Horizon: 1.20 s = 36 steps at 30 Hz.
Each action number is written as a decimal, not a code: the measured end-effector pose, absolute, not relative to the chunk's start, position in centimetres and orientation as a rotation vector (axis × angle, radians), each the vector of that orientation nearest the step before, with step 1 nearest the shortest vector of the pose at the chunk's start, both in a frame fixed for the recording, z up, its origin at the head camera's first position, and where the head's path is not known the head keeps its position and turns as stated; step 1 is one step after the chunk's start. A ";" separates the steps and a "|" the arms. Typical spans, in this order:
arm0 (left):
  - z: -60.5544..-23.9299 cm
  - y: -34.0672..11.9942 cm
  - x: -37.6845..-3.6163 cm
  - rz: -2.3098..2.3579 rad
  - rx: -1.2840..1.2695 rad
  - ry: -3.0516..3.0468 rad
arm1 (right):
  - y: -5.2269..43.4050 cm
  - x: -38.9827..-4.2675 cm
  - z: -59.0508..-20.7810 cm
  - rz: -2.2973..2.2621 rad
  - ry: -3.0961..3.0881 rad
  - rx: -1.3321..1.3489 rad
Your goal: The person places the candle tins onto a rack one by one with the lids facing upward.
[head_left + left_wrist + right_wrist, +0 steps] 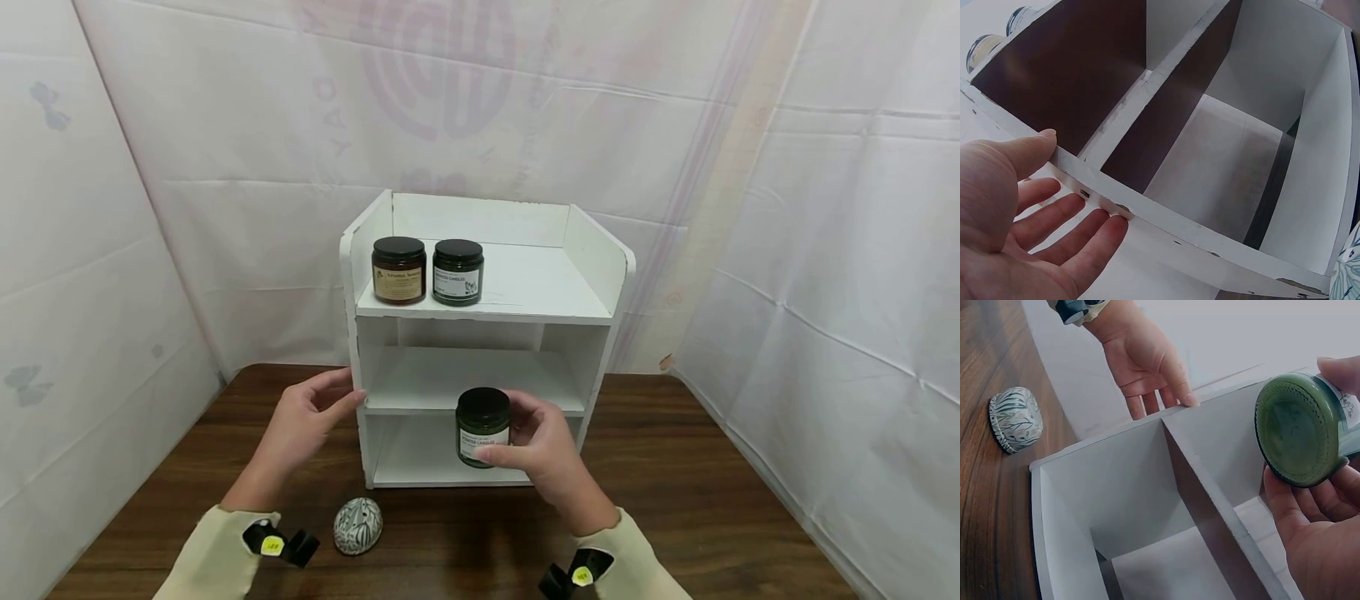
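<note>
In my right hand point(546, 446) I grip a dark green candle jar point(482, 425) with a black lid and white label, held upright before the lower part of the white shelf unit point(480, 318). The right wrist view shows the jar's green glass base point(1294, 431), fingers and thumb around its side. My left hand point(303, 421) touches the shelf's left side panel; in the left wrist view the thumb point(1035, 153) lies on its front edge and the extended fingers point(1100, 250) rest along the outer face.
On the top shelf stand an amber jar point(399, 271) with a tan label and a green candle jar point(458, 273). A small patterned round tin point(357, 526) sits on the brown wooden table point(420, 567), in front of the unit's left corner. White sheeting hangs behind and at both sides.
</note>
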<state>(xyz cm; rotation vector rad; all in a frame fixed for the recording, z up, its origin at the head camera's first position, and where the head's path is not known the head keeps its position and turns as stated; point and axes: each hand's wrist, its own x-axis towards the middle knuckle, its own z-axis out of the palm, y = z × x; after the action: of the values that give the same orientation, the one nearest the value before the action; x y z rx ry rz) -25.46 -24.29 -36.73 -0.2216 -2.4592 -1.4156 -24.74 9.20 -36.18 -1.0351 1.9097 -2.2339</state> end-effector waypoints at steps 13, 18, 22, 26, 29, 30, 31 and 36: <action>-36.7 -24.2 -25.4 -1.412 -0.230 -2.459 | 9.1 -25.0 -35.2 -2.270 1.863 -1.095; -36.7 -24.3 -25.5 -1.402 -0.226 -2.461 | 9.1 -24.9 -34.5 -2.265 1.867 -1.094; -36.8 -24.3 -25.5 -1.400 -0.229 -2.459 | 9.0 -24.8 -33.9 -2.270 1.883 -1.093; -36.8 -24.3 -25.5 -1.408 -0.239 -2.452 | 9.0 -24.7 -33.4 -2.283 1.897 -1.086; -36.7 -24.3 -25.4 -1.423 -0.239 -2.448 | 9.0 -24.7 -33.1 -2.289 1.925 -1.067; -36.7 -24.3 -25.4 -1.425 -0.239 -2.448 | 9.0 -24.7 -33.0 -2.292 1.930 -1.068; -36.7 -24.3 -25.4 -1.428 -0.238 -2.449 | 9.0 -24.7 -32.9 -2.292 1.941 -1.066; -36.6 -24.3 -25.3 -1.431 -0.235 -2.447 | 8.9 -24.6 -32.5 -2.304 1.962 -1.052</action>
<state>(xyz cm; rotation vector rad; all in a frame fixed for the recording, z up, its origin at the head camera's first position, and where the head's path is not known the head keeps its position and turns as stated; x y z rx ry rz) -25.34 -24.29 -36.63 -0.2351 -2.4470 -1.4308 -24.63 8.87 -32.48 -1.0517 1.9617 -2.3041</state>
